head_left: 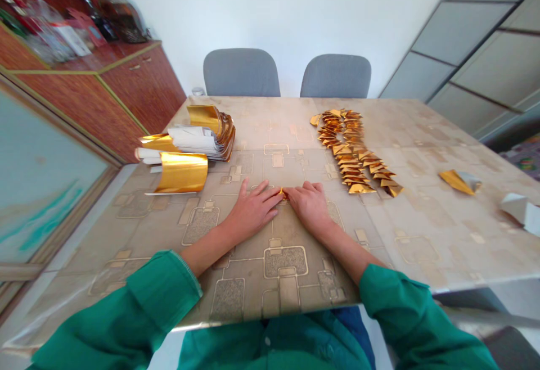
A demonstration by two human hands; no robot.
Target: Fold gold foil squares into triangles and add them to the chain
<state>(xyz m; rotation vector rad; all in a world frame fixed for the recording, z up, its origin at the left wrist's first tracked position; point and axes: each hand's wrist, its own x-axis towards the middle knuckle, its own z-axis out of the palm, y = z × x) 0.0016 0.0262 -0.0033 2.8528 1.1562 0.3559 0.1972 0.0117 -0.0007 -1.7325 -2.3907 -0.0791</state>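
Note:
Between my hands, on the patterned tablecloth, lies a small folded piece of gold foil paper [283, 192], mostly hidden by fingers. My left hand [252, 211] rests flat with its fingers stretched out, the fingertips touching the paper's left side. My right hand [311, 207] has its fingers curled and pressed together on the paper's right side. Beyond my left hand sit a curled gold foil sheet [184, 173] and a stack of gold and white sheets [196, 140]. Rows of folded gold paper pieces [352, 159] stand beyond my right hand.
A loose gold paper piece [458, 182] and a white folded paper [521, 212] lie on the right of the table [422, 235]. Two grey chairs [242, 73] stand at its far side. A wooden cabinet [122, 89] with bottles and bags is at left.

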